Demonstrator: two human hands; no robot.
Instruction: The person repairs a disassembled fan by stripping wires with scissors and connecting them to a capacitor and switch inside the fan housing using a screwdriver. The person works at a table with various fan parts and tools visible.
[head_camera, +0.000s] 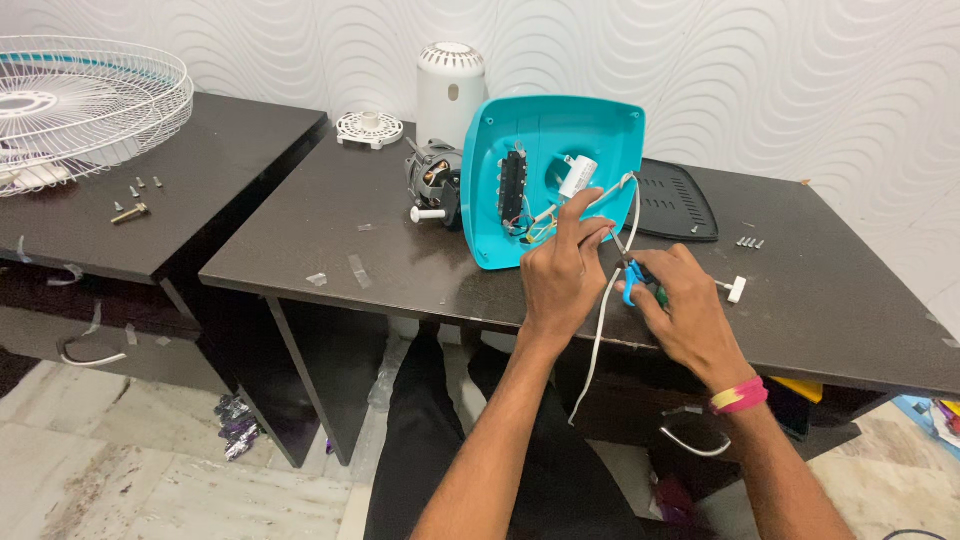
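Pinching a white cord (607, 300) between thumb and fingertips, the left hand (562, 272) sits just in front of a teal housing (590, 135) that stands tilted on the dark table (300, 230). The cord runs from inside the housing, passes through the left fingers and hangs over the table edge toward the person's lap. The right hand (688, 310) is closed around a small tool with blue handles (632, 283) — its tip meets the cord just beside the left fingertips. A pink and yellow band (739, 395) circles the right wrist.

Inside the housing show a black terminal strip (512, 185), a small white cylinder (577, 175) and a tangle of thin wires. Against its left side lies a motor (432, 180) with a white shaft end. Behind stand a white cover (450, 90) and a round white disc (369, 128); to the right lies a black grille plate (675, 200), with a few screws (749, 242) and a small white piece (735, 289) near it.

On the next table — well apart — rest a white fan guard (90, 105) and more screws (135, 195).
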